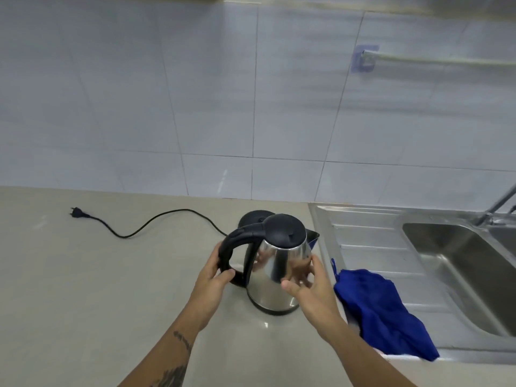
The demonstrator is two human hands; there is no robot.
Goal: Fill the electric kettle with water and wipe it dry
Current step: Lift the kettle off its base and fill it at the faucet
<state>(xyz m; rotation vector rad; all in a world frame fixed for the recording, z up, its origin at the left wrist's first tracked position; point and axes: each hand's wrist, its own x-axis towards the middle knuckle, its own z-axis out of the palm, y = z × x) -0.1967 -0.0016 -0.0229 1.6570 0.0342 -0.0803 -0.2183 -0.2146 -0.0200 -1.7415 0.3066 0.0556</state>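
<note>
A steel electric kettle point(275, 263) with a black lid and handle is tilted, held off its black base point(252, 217), which lies just behind it on the beige counter point(83, 275). My left hand point(215, 277) grips the black handle. Against the steel body on the spout side rests my right hand point(307, 286), fingers spread on the metal. A blue cloth point(382, 311) lies to the right, over the edge of the sink drainboard point(368, 236).
The base's black cord point(145, 227) runs left across the counter to an unplugged plug point(76, 212). A steel sink basin point(458, 263) and a tap point(499, 202) are at the right. A tiled wall stands behind, with a rail point(432, 61).
</note>
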